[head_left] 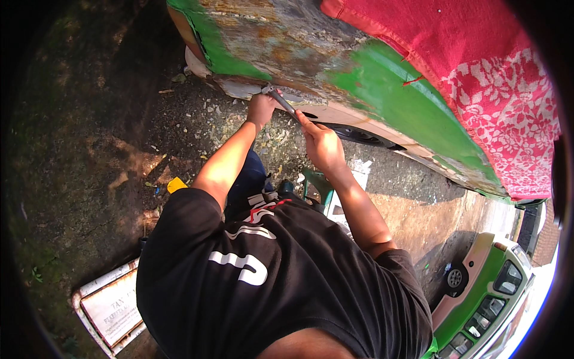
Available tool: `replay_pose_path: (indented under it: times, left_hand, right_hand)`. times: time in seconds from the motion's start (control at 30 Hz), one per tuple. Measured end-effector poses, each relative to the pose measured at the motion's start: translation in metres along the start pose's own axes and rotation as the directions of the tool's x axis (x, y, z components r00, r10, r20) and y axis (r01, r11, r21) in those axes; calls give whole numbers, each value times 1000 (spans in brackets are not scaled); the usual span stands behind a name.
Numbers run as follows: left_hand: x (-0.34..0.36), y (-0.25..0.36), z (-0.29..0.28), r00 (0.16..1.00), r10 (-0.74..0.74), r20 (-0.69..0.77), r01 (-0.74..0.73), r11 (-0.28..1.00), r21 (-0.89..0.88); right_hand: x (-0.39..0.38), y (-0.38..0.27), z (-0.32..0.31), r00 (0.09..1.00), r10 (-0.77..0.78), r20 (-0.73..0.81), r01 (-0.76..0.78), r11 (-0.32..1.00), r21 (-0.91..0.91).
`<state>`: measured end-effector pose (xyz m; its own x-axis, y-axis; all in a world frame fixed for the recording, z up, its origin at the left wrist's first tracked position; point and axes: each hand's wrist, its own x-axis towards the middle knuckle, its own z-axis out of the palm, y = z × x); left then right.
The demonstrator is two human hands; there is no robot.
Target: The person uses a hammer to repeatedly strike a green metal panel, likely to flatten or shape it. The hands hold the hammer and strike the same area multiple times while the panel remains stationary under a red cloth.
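My right hand (324, 146) is wrapped round the handle of a grey hammer (285, 104). The hammer's head is close to the lower edge of a vehicle body (287, 45), whose green paint is worn down to bare, rusty patches. Beside the hammer head, my left hand (260, 111) is closed near that same edge. Whatever its fingers grip is hidden from this view. Below the edge runs a pale lower panel (347, 116), with a dark wheel (357, 134) partly showing under it.
A red cloth with a white floral pattern (502, 113) drapes over the vehicle at right. Behind the arms is a green plastic stool (318, 184). Gravelly ground holds a yellow scrap (176, 185). A rusty-framed white sign (110, 305) lies lower left; a green and cream van (487, 299) stands lower right.
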<state>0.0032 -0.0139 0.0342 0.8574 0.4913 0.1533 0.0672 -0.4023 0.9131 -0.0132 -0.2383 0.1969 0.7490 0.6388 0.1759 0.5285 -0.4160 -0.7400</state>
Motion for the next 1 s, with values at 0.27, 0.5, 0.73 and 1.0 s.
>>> replay_pose_path:
  times: [0.27,0.5,0.73,1.0]
  left_hand:
    - [-1,21,-10,996,92,6,-92,992,88]
    - [0,6,-8,998,56,20,-57,997,48]
    - [-32,-4,0,1000,-10,10,11,999,-37]
    - [-53,-6,0,982,186,-26,-187,979,-75]
  right_hand:
    - [2,2,-4,1000,6,-9,-6,1000,19]
    - [-4,-6,-9,997,38,-64,-26,982,185]
    - [-39,22,-7,930,364,56,-366,930,35]
    - [-74,48,-11,886,463,-25,-446,866,227]
